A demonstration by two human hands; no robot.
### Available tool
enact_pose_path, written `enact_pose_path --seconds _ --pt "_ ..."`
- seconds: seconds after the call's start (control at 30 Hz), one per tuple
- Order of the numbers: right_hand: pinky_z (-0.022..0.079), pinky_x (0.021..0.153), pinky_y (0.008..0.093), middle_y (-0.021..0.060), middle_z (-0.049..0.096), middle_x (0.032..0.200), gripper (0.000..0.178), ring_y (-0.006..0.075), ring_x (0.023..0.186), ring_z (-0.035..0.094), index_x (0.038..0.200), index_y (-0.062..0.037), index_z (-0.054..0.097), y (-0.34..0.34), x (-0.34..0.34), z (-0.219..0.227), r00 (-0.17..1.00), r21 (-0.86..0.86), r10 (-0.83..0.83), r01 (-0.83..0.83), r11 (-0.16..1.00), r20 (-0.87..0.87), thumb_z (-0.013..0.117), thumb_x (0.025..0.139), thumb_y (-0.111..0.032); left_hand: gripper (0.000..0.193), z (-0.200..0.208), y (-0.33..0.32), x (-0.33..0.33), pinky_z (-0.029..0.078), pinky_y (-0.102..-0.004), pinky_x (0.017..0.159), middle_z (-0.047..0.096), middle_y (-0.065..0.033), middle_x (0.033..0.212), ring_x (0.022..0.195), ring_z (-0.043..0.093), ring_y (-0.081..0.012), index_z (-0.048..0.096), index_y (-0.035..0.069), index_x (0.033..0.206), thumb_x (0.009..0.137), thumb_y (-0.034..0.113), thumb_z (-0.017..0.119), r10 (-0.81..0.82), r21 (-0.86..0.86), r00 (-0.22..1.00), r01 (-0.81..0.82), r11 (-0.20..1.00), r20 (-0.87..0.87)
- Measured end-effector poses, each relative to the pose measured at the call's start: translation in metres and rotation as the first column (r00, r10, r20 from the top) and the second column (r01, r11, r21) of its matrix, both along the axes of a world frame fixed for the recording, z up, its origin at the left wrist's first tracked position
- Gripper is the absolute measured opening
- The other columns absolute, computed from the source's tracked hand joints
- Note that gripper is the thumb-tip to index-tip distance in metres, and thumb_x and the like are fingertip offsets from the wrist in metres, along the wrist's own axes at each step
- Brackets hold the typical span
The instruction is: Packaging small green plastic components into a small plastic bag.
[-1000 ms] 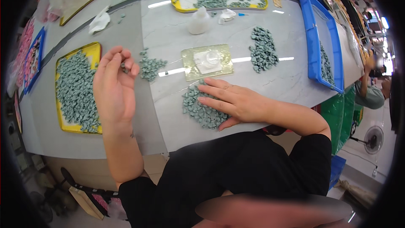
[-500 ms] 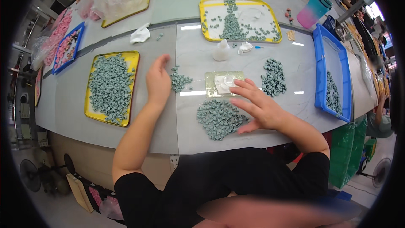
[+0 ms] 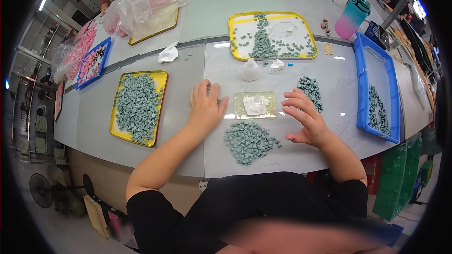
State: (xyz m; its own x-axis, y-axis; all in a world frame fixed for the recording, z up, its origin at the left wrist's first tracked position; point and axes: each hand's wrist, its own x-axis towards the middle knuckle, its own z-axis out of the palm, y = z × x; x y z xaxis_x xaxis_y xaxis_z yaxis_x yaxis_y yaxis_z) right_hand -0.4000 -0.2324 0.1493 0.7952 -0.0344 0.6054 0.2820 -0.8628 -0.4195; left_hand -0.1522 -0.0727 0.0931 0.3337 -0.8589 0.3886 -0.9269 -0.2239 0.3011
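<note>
Palm down, the left hand (image 3: 205, 102) lies low over the worktop (image 3: 188, 153) at nine o'clock from a translucent yellow-green plate (image 3: 240, 112), which serves as the dial's centre. Its forearm slants up from the seven o'clock side, the elbow bent outward. The fingers are slightly parted and point toward twelve, while the thumb stands away from them, aimed at about one o'clock. A few green pieces (image 3: 219, 100) show by the gap between thumb and forefinger; whether the hand grips any cannot be told, since its back hides the underside.

Toward four o'clock from the plate, the right hand (image 3: 308, 121) is raised and loosely spread. Its fingers curve toward ten o'clock, parted from one another, with the thumb well apart below them; nothing shows in its grasp. The right forearm rises from about five o'clock, and the palm faces the plate side.

At six o'clock, just beside the plate, a heap of small green pieces (image 3: 248, 142) spreads between the two forearms. A darker green pile (image 3: 308, 88) sits at about two o'clock, partly behind the right fingers. On the plate rests a clear round dish (image 3: 257, 102) over something white. A white bottle (image 3: 250, 71) stands at twelve, a yellow-rimmed tray (image 3: 161, 106) full of green pieces lies at nine beyond the left hand, and a blue bin (image 3: 363, 87) lies at three.
</note>
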Motion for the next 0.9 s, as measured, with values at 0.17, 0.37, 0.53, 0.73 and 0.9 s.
enact_pose_path --seconds 0.17,0.37,0.53,0.73,0.9 --pt "0.040 0.095 0.0492 0.0174 0.054 0.114 0.050 0.0355 0.109 0.052 0.116 0.0013 0.054 -0.010 -0.008 0.003 0.998 -0.085 -0.067 0.066 0.994 -0.008 0.063 0.084 -0.037 0.019 -0.007 -0.020 0.006 0.037 -0.0422 0.080 0.048 -0.0128 0.099 0.095 0.046 -0.0305 0.053 0.005 0.094 0.078 0.013 0.061 -0.009 -0.049 0.995 0.013 0.999 0.099" --pt "0.045 0.088 0.0384 0.0159 0.058 0.107 0.033 0.0314 0.100 0.056 0.109 0.0032 0.058 -0.010 -0.016 -0.002 0.978 0.074 -0.208 0.207 0.976 0.011 0.063 0.083 -0.017 0.012 -0.014 -0.024 0.011 0.040 -0.0415 0.069 0.052 -0.0088 0.080 0.081 0.052 -0.0273 0.050 0.006 0.077 0.079 0.012 0.061 -0.101 -0.038 0.993 0.103 0.994 0.061" --pt "0.049 0.072 0.0353 0.0116 0.062 0.094 0.029 0.0266 0.083 0.060 0.105 -0.0007 0.061 0.007 -0.018 -0.001 0.984 -0.037 -0.174 0.175 0.984 0.027 0.066 0.076 -0.004 0.018 -0.011 -0.015 0.004 0.045 -0.0394 0.057 0.052 -0.0094 0.067 0.064 0.054 -0.0274 0.050 0.006 0.069 0.080 0.015 0.061 -0.165 -0.048 0.965 0.178 0.983 0.202" --pt "0.049 0.061 0.0333 0.0093 0.063 0.085 0.027 0.0245 0.073 0.062 0.101 -0.0030 0.062 0.021 -0.021 0.003 0.978 -0.071 -0.193 0.199 0.978 0.075 0.066 0.074 0.000 0.021 -0.006 -0.001 0.005 0.046 -0.0385 0.053 0.054 -0.0100 0.064 0.057 0.055 -0.0286 0.049 0.006 0.068 0.083 0.015 0.059 -0.149 -0.081 0.960 0.173 0.982 0.235" --pt "0.049 0.060 0.0324 0.0099 0.064 0.082 0.023 0.0244 0.070 0.062 0.099 -0.0026 0.063 0.018 -0.025 0.004 0.976 -0.021 -0.209 0.210 0.977 0.064 0.065 0.076 0.001 0.025 0.000 0.002 0.020 0.042 -0.0387 0.048 0.053 -0.0108 0.062 0.054 0.054 -0.0275 0.048 0.004 0.068 0.087 0.017 0.056 -0.013 -0.241 0.998 0.028 0.970 0.064"
